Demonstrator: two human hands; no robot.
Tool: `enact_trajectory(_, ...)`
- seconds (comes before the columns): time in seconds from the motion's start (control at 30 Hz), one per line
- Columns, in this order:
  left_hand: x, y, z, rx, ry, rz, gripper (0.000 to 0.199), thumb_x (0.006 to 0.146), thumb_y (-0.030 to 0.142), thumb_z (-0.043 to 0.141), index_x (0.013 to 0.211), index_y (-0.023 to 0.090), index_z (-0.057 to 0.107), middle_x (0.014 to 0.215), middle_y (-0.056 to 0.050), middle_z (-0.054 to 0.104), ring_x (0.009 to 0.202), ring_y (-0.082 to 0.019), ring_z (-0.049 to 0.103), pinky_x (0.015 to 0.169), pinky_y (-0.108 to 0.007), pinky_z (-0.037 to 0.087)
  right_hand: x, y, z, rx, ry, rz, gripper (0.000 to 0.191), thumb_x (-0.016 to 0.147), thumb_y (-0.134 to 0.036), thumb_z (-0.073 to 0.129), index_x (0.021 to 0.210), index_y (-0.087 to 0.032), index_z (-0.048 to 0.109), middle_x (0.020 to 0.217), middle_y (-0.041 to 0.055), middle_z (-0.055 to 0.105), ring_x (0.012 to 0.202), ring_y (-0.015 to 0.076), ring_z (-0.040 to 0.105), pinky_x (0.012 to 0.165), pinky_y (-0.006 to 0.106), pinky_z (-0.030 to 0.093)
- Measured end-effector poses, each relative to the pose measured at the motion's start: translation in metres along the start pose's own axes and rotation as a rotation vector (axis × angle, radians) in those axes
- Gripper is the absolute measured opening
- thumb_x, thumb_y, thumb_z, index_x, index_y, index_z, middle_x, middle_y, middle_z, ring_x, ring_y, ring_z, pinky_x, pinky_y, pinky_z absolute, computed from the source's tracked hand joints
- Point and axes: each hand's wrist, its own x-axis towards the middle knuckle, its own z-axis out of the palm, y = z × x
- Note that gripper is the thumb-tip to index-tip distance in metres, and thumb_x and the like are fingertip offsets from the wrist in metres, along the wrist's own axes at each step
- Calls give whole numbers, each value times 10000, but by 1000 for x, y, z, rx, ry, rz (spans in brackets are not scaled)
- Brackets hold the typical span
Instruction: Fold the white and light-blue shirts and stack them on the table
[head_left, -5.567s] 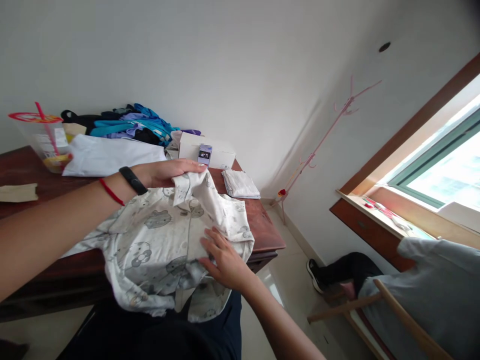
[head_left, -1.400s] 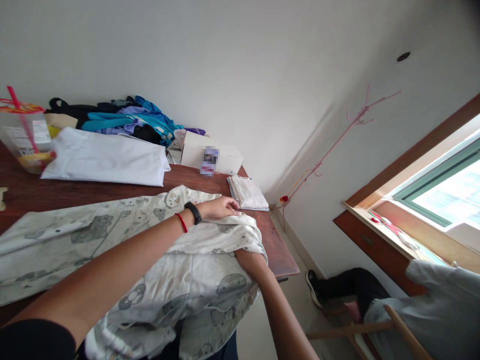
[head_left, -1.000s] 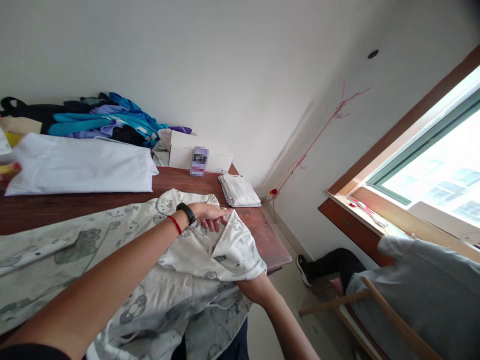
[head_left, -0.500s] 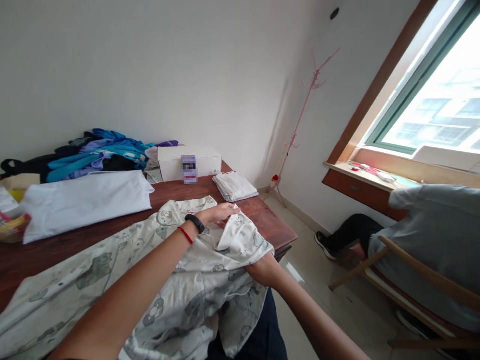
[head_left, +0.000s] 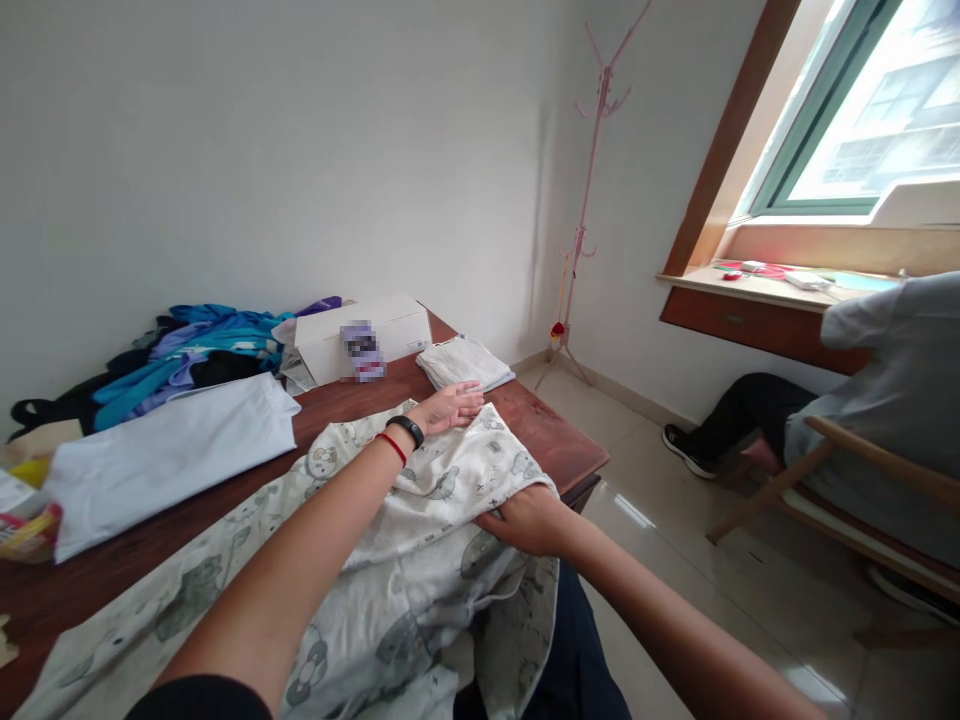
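Note:
A pale cloth garment (head_left: 420, 500) printed with grey animals lies over the wooden table (head_left: 562, 440) and hangs down its front edge. My left hand (head_left: 452, 406), below a black wristband and a red cord, rests flat at the garment's top edge, its fingers stretched toward the right. Lower and to the right, my right hand (head_left: 525, 518) grips the garment's right edge, with some fingers hidden in the fabric. Just behind my left hand sits a folded white cloth (head_left: 466, 363).
A white box (head_left: 405, 325), a white cloth bundle (head_left: 176, 450) and heaped blue and black clothes (head_left: 202, 345) occupy the table's back and left. A pink coat stand (head_left: 592, 170) is in the corner. A seated person (head_left: 907, 400) is at the right.
The raised fold near my left hand now lies flatter across the garment. My left hand's fingers are more spread. The view has turned and tilted slightly.

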Motion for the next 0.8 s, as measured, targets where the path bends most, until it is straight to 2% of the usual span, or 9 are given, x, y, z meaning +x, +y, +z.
enact_trajectory(0.1,-4,2,1,58,-8,-24,795,802,324,858,1483,204,465,1385,-177,601,966,-150,688,895,-312,554,-6,-1,-4,1,-36,-13,639,988,-492,540,1537,-169,497,1544,143,522,1480,337,419,1273,498,247)
enact_trajectory(0.2,-25,8,-1,165,-16,-60,753,795,396,859,1441,199,527,1267,-146,658,872,-148,676,787,-285,541,-24,-6,-9,-10,-109,29,484,981,-507,571,1347,-211,687,1328,155,696,1301,371,598,1190,546,368)
enact_trajectory(0.27,-48,14,-5,282,-32,-97,736,762,442,873,1397,209,583,1250,-128,665,810,-153,667,715,-276,527,-39,-9,-16,-6,-119,48,430,933,-511,646,1262,-249,734,1266,155,720,1262,397,613,1154,585,391)
enact_trajectory(0.33,-79,20,-12,494,-52,-136,747,747,505,861,1391,233,600,1289,-117,650,767,-163,666,676,-280,517,-53,-13,-27,15,-104,34,493,887,-499,706,1328,-279,694,1332,148,684,1337,412,550,1169,600,365)
enact_trajectory(0.4,-113,25,-19,758,-51,-149,758,751,561,827,1401,243,600,1241,-99,677,756,-182,667,679,-283,502,-61,-17,-43,75,-123,10,526,905,-473,687,1401,-305,640,1374,118,664,1347,379,551,1165,545,397)
enact_trajectory(0.47,-147,25,-26,938,-17,-126,721,763,582,798,1373,237,626,1087,-70,723,806,-216,669,717,-280,486,-61,-22,-61,168,-139,38,413,971,-457,595,1352,-319,675,1287,86,718,1196,319,666,1060,449,505)
enact_trajectory(0.53,-177,21,-33,1031,34,-94,615,801,586,748,1299,232,674,972,-53,730,848,-244,665,750,-287,480,-52,-26,-77,256,-95,93,343,1012,-451,519,1227,-305,742,1158,72,769,1015,273,732,909,375,565)
enact_trajectory(0.63,-210,9,-41,1178,159,-27,453,813,564,722,1130,241,741,975,-64,717,941,-287,646,843,-327,481,-24,-23,-89,317,33,116,332,1024,-423,493,1096,-262,775,1049,60,793,902,240,738,800,326,559)
enact_trajectory(0.8,-231,0,-46,1294,253,108,249,907,454,599,849,240,712,1207,-96,699,1165,-311,592,1045,-405,423,44,10,-73,178,102,77,269,998,-266,522,1056,-194,775,1055,69,794,939,230,730,844,303,534)
